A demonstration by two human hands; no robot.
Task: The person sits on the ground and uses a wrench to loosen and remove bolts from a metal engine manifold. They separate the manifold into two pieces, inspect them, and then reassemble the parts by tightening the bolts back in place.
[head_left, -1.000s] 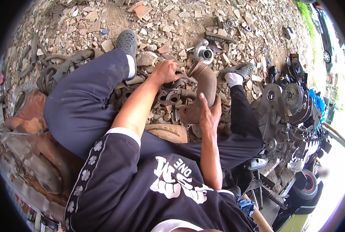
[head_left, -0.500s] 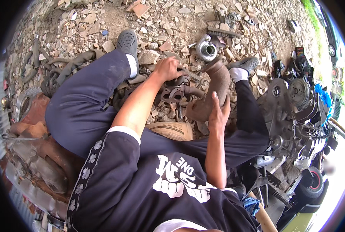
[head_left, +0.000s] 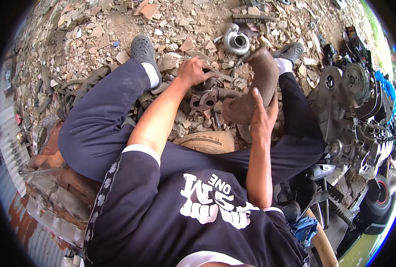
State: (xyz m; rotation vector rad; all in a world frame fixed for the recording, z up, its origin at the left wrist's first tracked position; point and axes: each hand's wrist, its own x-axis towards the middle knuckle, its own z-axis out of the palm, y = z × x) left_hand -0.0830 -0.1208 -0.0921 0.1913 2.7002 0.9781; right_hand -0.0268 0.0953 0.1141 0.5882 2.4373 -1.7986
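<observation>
My right hand is wrapped round a thick, rusty, bent pipe, thumb along its side, holding it over my right thigh. The pipe's flanged end points away from me. My left hand is closed on a metal wrench, which sticks out rightward toward the pipe. Beneath the wrench, between my legs, lies a rusty cast manifold with two round ports in its flange. Part of it is hidden by my left hand and the pipe.
A silver turbocharger housing lies on the rubble beyond the pipe, with a wire brush behind it. Engine parts crowd my right side. A rusty gearbox-like casting lies at my left. A brown printed sack lies before my lap.
The whole view has shifted a little. My right hand has carried the pipe slightly rightward, away from the left hand. The left hand keeps the wrench near the manifold.
</observation>
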